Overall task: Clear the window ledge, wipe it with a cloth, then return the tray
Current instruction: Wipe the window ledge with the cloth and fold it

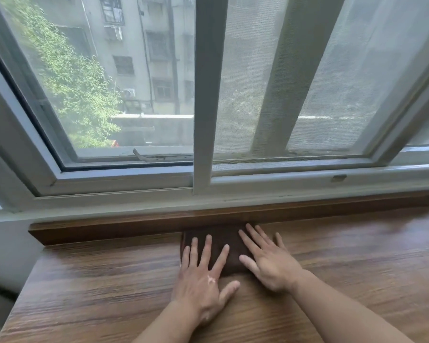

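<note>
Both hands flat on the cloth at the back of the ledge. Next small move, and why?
Probably slide the cloth sideways along the back edge. Both the left hand and right hand press it flat with straight fingers against the raised wooden lip, and bare ledge stretches to either side, with no tray in view.

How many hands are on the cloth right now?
2. The left hand presses flat on the cloth's near left part; the right hand lies flat along its right side. Neither grips it.
</note>
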